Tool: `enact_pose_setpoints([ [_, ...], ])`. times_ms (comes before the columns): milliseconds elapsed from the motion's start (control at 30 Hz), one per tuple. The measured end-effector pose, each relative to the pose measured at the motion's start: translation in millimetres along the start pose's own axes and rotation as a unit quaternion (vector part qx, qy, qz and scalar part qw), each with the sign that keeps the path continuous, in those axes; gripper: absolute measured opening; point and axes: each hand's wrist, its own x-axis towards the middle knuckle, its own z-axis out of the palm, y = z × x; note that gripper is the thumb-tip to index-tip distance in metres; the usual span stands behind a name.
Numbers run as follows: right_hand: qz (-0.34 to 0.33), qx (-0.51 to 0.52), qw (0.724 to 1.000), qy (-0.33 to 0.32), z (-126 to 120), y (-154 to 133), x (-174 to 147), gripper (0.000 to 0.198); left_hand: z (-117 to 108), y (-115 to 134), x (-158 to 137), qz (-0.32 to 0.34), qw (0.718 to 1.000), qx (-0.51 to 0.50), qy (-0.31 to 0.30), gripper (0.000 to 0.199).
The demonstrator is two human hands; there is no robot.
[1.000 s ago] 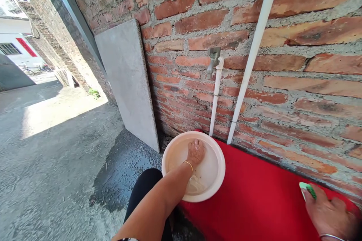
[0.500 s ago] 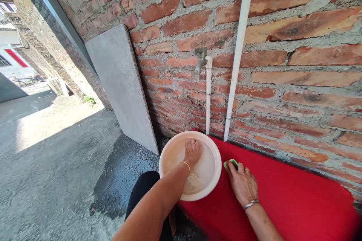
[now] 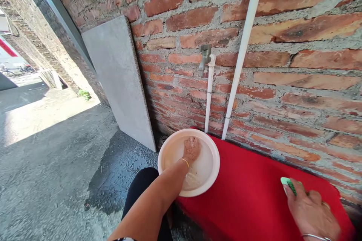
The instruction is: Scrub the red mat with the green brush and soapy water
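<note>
My right hand (image 3: pixel 311 211) presses a green brush (image 3: pixel 288 185) on the red mat's (image 3: pixel 249 196) near right part; my left hand (image 3: pixel 191 148), fingers curled, rests in the basin (image 3: pixel 210 173). Mid-scrub, I judge; next calls for firm strokes.

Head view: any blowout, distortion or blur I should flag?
Head view: sunlit ground patch far left is blown out; wall and pipe bend toward the edges, wide-lens distortion; left hand in the basin is sharp; right hand, gripping a green brush on the red mat, is stretched at the corner.
</note>
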Motion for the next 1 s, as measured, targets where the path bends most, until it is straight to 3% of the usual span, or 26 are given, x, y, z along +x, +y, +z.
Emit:
enact_pose_setpoints([
  [133,-0.123,-0.026,0.992,-0.004,-27.7,-127.9,-21.7,0.042,2.5,-1.4,-0.9,0.006,1.000,0.007,0.013,0.021],
  [200,-0.187,-0.013,0.982,-0.008,-33.2,-175.9,-34.5,0.035,2.8,-2.2,-1.3,0.008,1.000,0.007,0.014,0.021],
  [267,-0.232,-0.005,0.973,-0.014,-33.9,-204.8,-45.2,0.036,2.7,-2.7,-1.4,0.008,1.000,0.003,0.014,0.020],
  [333,-0.257,-0.003,0.966,-0.017,-32.5,-215.4,-50.9,0.041,2.1,-3.0,-1.3,0.011,1.000,-0.001,0.012,0.020],
  [433,-0.247,-0.008,0.969,-0.019,-29.7,-200.5,-46.9,0.035,0.8,-2.3,-0.6,0.010,1.000,-0.004,0.002,0.020],
  [500,-0.209,-0.024,0.977,-0.022,-27.0,-170.3,-37.7,0.035,-0.3,-1.3,-0.2,0.009,1.000,-0.005,-0.004,0.021],
  [733,0.022,-0.009,1.000,-0.010,-7.2,17.9,-14.0,0.051,-4.4,0.6,0.2,0.007,1.000,-0.022,-0.011,0.025],
  [800,0.054,-0.008,0.999,0.003,-6.3,49.3,-16.4,0.055,-5.4,0.6,0.1,0.008,1.000,-0.025,-0.012,0.025],
  [900,0.029,-0.027,0.999,0.021,-15.2,35.3,-25.9,0.061,-6.8,0.4,-0.4,0.006,1.000,-0.022,-0.014,0.025],
  [1000,-0.060,-0.045,0.997,0.029,-30.9,-37.4,-41.2,0.051,-8.2,0.0,-0.9,0.003,1.000,-0.016,-0.011,0.026],
])
